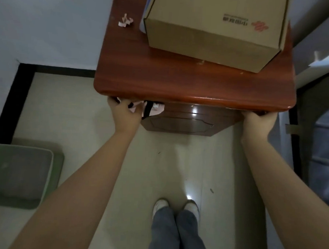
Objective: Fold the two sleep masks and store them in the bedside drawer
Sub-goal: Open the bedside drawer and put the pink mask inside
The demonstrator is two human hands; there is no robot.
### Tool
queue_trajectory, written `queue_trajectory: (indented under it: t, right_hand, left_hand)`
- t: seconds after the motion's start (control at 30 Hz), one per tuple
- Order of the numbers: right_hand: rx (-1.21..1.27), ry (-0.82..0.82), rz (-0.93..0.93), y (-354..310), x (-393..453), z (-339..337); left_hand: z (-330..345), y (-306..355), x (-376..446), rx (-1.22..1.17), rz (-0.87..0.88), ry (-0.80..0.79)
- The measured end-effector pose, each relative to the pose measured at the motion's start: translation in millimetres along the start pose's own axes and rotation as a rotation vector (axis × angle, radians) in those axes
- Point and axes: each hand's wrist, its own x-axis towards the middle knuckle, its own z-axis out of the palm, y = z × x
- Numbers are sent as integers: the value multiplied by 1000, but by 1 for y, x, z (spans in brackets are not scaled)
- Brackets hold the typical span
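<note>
Masks point(153, 109), pink w/ black strap, sit bunched in my left hand point(125, 111), fingers clamped on them, just under nightstand point(181, 83) lip; right hand point(258, 122) curls on drawer front point(181, 119) far corner.

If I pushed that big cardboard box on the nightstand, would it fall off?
Possibly. The cardboard box already juts past the nightstand front edge at one corner, so a forward push might tip it. Cardboard probably slides easily on glossy wood.
</note>
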Motion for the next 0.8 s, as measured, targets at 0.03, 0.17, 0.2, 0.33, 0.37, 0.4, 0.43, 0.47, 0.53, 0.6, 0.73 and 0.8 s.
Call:
queue_trajectory:
  t: [0.03, 0.17, 0.2, 0.33, 0.37, 0.4, 0.43, 0.47, 0.53, 0.6, 0.73, 0.8]
  right_hand:
    - [-13, 11, -5, 2, 1, 0]
    - [-94, 14, -30, 10, -6, -14]
    - [-132, 6, -32, 14, -14, -22]
    - [-378, -45, 55, 33, -43, -58]
    - [-454, -58, 69, 35, -48, -63]
    - [-549, -60, 51, 37, -53, -68]
    - [-677, -57, -12, 38, -58, -71]
    - [-835, -66, -126, 40, -63, -71]
    - [-1103, -184, -415, 42, -75, -70]
    - [-1189, -418, -606, 39, -83, -56]
    - [-1145, -668, -820, 29, -92, -16]
    - [-1144, -691, -868, 25, -93, -7]
  left_hand:
    - [0, -2, 0, -3, -7, 17]
    - [-15, -9, -10, -16, 17, -41]
    - [-22, -13, -19, 11, 15, -59]
    - [-48, -27, -64, 139, -15, -203]
    - [-53, -29, -71, 154, -32, -252]
    - [-58, -28, -77, 163, -60, -291]
    - [-62, -26, -82, 171, -88, -315]
    - [-66, -22, -87, 192, -93, -320]
    - [-79, -10, -96, 219, 44, -272]
    - [-92, 9, -98, 186, 329, -219]
    - [-77, 39, -64, 81, 474, -211]
    - [-54, 43, -43, 27, 246, -276]
